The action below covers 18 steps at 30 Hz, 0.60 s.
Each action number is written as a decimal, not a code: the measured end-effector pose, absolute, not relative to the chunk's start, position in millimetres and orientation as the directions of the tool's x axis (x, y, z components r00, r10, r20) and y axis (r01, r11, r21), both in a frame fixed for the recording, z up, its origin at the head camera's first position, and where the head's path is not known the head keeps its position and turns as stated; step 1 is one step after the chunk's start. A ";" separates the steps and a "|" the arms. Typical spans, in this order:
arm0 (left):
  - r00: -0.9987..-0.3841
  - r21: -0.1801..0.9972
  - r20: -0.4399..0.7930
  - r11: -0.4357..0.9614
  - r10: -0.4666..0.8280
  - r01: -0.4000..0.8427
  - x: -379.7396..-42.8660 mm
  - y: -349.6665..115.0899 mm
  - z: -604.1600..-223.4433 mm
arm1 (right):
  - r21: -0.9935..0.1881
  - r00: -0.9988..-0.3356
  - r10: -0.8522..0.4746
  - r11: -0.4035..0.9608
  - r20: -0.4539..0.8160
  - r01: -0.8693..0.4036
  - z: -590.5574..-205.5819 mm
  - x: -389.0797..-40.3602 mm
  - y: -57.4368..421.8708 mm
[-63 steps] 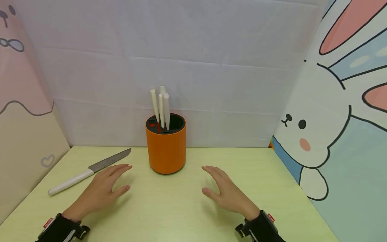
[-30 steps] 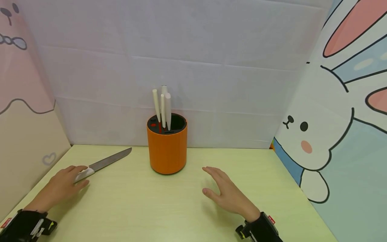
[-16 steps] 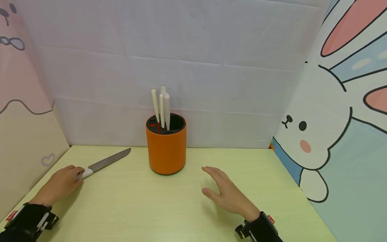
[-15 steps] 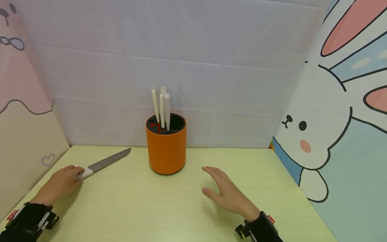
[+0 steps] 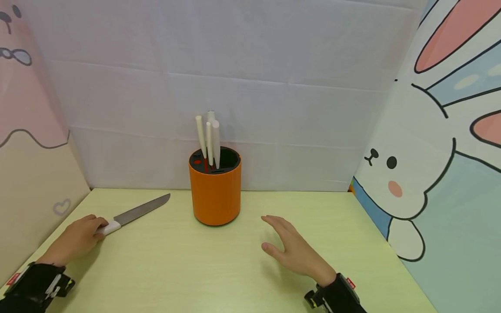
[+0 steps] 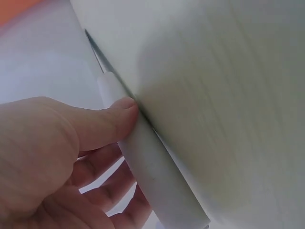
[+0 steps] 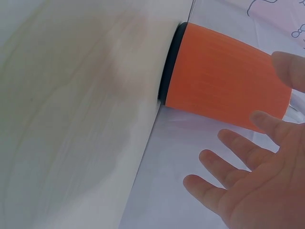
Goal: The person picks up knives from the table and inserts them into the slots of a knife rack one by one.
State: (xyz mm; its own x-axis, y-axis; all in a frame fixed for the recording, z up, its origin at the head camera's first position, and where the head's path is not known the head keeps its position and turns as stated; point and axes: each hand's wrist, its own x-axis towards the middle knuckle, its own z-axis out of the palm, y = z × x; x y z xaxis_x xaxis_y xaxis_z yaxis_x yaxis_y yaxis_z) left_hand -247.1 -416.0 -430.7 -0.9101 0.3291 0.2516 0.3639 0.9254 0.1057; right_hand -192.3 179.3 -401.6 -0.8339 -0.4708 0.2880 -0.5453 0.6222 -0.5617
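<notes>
My left hand (image 5: 80,237) grips a kitchen knife (image 5: 142,210) by its white handle (image 6: 159,174) at the left of the table. In the left wrist view the thumb lies along the handle and the fingers curl round its other side. The grey blade points away, toward the back of the table. My right hand (image 5: 291,250) is held over the table on the right, fingers spread and holding nothing. Nearest to it stands an orange knife block (image 5: 215,198) with a black top, also large in the right wrist view. Several white handles (image 5: 216,141) stick up from its slots.
The pale wooden table (image 5: 203,274) meets a white cloth-like backdrop (image 5: 297,108) just behind the knife block. Cartoon-printed panels (image 5: 411,182) rise along the right and left sides.
My left hand has moved left from beside the blade to the handle and taken hold of it. The knife has just shifted slightly. My right hand and the knife block have stayed put.
</notes>
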 end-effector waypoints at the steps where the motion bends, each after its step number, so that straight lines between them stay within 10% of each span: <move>1: -0.908 0.110 0.251 0.923 0.335 0.370 -246.7 -417.0 -431.3 | -0.562 -0.834 -0.470 0.622 0.287 -0.545 -401.7 -192.2 179.4; 18: -0.854 0.069 0.338 0.894 0.396 0.442 -225.9 -416.8 -435.2 | -0.560 -0.842 -0.464 0.635 0.275 -0.533 -403.9 -193.2 177.9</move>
